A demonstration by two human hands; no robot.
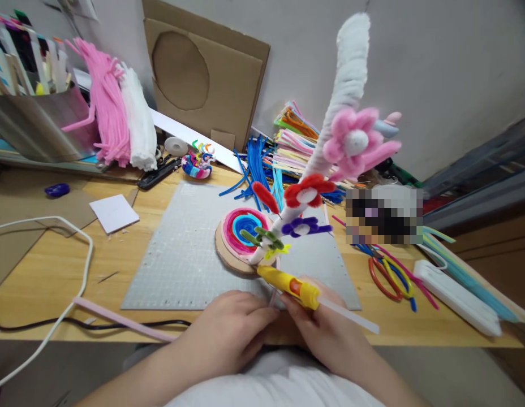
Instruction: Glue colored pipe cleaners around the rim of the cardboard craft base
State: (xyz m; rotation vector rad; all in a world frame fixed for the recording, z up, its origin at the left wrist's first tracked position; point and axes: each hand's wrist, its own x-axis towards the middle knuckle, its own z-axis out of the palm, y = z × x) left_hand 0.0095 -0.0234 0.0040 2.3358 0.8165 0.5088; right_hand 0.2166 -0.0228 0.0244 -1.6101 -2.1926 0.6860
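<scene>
My right hand (324,316) is wrapped round a yellow glue gun (288,284), with a translucent glue stick (351,316) poking out of its back. The nozzle points at the foot of a white fuzzy stem (330,124), which leans up to the right from a round base with a coloured spiral (235,234). Along the stem sit pipe-cleaner flowers: pink (356,141), red (308,195), purple (302,227) and green (262,240). My left hand (241,325) is closed beside the gun; what its fingertips hold, close to a thin pale strip, is hidden.
The base stands on a grey cutting mat (160,271). Behind lie blue pipe cleaners (260,164) and a cardboard sheet (232,73). Scissors (385,277) and a white power strip (457,297) are at right. A white cable (90,254) and pale pink strip (118,316) lie left.
</scene>
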